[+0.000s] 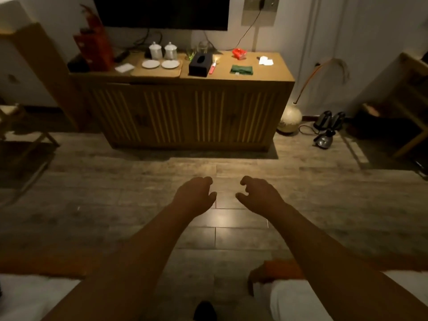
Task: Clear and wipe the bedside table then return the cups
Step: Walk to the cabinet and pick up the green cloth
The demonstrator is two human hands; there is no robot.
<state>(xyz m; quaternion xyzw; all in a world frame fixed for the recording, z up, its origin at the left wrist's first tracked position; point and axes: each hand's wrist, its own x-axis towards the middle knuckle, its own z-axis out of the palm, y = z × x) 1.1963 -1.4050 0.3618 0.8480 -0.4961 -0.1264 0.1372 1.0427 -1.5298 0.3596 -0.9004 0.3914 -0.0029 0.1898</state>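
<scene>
Head view, near field: both forearms reach out over the wood floor (231, 230), palms down. Left hand (194, 196) and right hand (259, 193) hang side by side, close but not touching, fingers loosely curled with a gap to each thumb; neither pinches anything. Nothing lies under them but bare boards.

Mid field: open floor between the hands and the furniture.

Far field: a long low wooden cabinet (185, 112) against the wall, under a dark screen (162, 11); I take its top to be the surface to clear. Its long axis runs left to right across the view, square to the reach of the arms.

On its left part, a mat (157, 71) with two lidded cups (163, 50) at the back and two white saucers (160, 64) in front of them. Centre: a black tissue box (200, 64). Right of that, lying flat, a folded green cloth (242, 69), a likely wiper.

Key relation: the cups lie straight ahead and to the left of the fingers, well apart, out of reach from here. The left hand sits on their side; the cloth is slightly nearer the right. Judgement: nothing cleared yet; an approach has to come first.
</scene>
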